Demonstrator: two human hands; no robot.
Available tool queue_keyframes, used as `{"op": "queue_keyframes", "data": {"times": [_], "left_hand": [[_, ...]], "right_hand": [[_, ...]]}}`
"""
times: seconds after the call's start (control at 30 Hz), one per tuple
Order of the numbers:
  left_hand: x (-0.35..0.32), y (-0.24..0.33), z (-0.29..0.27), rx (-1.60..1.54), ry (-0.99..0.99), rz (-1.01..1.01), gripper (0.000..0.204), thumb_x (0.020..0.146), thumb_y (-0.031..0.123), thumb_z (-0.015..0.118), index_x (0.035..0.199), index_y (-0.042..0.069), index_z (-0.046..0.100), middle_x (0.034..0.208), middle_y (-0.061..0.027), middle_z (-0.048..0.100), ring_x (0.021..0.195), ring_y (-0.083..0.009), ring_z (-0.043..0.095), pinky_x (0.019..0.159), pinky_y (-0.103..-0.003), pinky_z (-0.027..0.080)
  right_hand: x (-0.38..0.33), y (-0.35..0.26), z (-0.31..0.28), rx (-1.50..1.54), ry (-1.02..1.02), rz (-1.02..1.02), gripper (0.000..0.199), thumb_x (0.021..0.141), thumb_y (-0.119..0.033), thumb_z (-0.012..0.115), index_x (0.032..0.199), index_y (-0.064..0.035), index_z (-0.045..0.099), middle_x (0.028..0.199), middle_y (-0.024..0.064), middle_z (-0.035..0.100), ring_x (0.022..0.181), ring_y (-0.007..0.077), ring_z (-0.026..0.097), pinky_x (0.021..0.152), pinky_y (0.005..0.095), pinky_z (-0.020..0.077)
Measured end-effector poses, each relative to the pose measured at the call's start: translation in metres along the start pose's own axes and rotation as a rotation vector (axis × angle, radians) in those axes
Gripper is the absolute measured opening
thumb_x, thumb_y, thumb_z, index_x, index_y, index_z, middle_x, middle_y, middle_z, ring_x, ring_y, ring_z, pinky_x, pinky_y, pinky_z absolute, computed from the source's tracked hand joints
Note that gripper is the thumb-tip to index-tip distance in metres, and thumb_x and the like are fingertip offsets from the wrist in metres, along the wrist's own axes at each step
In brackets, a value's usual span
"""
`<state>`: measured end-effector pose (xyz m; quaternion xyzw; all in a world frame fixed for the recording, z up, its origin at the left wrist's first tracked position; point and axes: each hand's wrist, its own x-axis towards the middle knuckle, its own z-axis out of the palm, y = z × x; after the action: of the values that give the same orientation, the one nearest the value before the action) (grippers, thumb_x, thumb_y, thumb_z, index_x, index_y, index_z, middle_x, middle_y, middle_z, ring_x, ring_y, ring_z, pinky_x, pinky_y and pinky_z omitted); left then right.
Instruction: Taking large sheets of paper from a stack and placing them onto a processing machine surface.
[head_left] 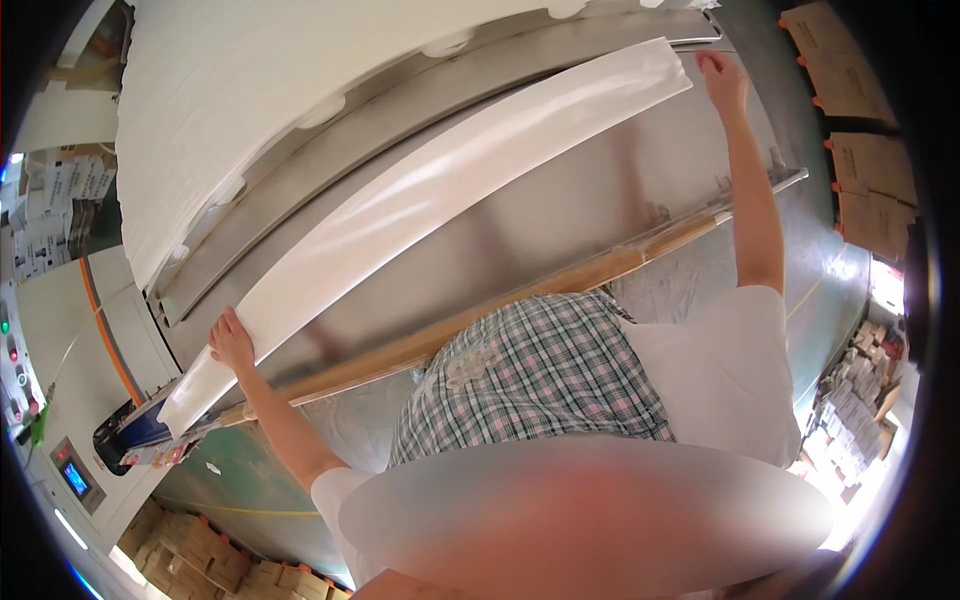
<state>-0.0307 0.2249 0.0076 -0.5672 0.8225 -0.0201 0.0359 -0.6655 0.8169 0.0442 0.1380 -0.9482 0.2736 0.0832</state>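
Observation:
A long, glossy white strip of sheet material (440, 190), perhaps plastic film, lies diagonally over a metal table (560, 200). My left hand (232, 340) is across the strip near its lower left end, fingers curled over it toward the far edge. Beyond the strip's other end, at the far right, is my right hand (722, 78). Its fingers are drawn together, a small gap from the strip's visible end. Whether anything thin is between those fingers cannot be made out.
Behind the strip runs a metal bar (420, 130), below a large white roll or cover (240, 90). A wooden edge (570, 285) borders the table before my checked apron (540, 370). Left stands a machine with a small screen (75, 478). Cardboard boxes (873, 165) are stacked at right.

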Motion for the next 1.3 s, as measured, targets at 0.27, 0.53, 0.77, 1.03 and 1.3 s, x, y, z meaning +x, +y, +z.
{"op": "queue_keyframes", "data": {"times": [0.27,0.53,0.77,1.03,1.3], "left_hand": [[0.009,0.008,0.001,0.032,-0.128,-0.011,0.057,0.087,0.056,0.02,0.119,0.019,0.05,0.129,-0.0061,0.043,0.124,-0.0283,0.03,0.097,-0.056,0.018],[-0.004,-0.061,0.005,0.098,0.193,-0.051,0.046,0.088,0.048,0.034,0.117,0.017,0.052,0.129,-0.0102,0.042,0.124,-0.0296,0.029,0.094,-0.057,0.023],[-0.087,-0.071,0.028,-0.759,0.48,-0.002,0.035,0.081,0.027,0.056,0.113,0.011,0.053,0.127,-0.0141,0.042,0.116,-0.0311,0.039,0.097,-0.039,0.031],[-0.115,-0.024,0.003,-0.371,0.696,0.028,0.021,0.079,0.023,0.058,0.097,0.012,0.063,0.108,-0.0086,0.058,0.11,-0.0256,0.049,0.098,-0.046,0.029],[-0.118,-0.031,-0.006,-0.474,0.679,0.046,0.02,0.075,0.021,0.061,0.091,0.011,0.065,0.105,-0.0105,0.059,0.107,-0.026,0.052,0.098,-0.045,0.03]], "right_hand": [[0.026,0.028,0.095,-0.221,-0.153,-0.145,0.045,0.089,-0.042,0.039,0.103,-0.0019,0.054,0.098,0.0237,0.056,0.098,0.0381,0.052,0.083,0.0404,0.0398],[-0.013,-0.035,0.055,0.035,-0.945,0.006,0.038,0.084,-0.033,0.054,0.112,-0.0071,0.054,0.088,0.0022,0.057,0.08,0.0105,0.049,0.073,0.0255,0.0399],[-0.087,-0.122,0.078,0.135,-1.528,-0.054,0.056,0.066,-0.031,0.072,0.116,-0.0148,0.052,0.084,-0.0001,0.057,0.071,0.0096,0.052,0.053,0.0238,0.041],[-0.174,-0.244,0.127,0.104,-1.902,-0.193,0.045,0.069,-0.031,0.069,0.103,-0.0057,0.052,0.08,0.0025,0.055,0.064,0.012,0.052,0.048,0.0258,0.0462],[-0.242,-0.368,0.173,0.109,-1.967,-0.398,0.043,0.079,-0.034,0.06,0.103,-0.0001,0.049,0.086,0.0082,0.054,0.065,0.0165,0.057,0.048,0.0283,0.0506]]}}
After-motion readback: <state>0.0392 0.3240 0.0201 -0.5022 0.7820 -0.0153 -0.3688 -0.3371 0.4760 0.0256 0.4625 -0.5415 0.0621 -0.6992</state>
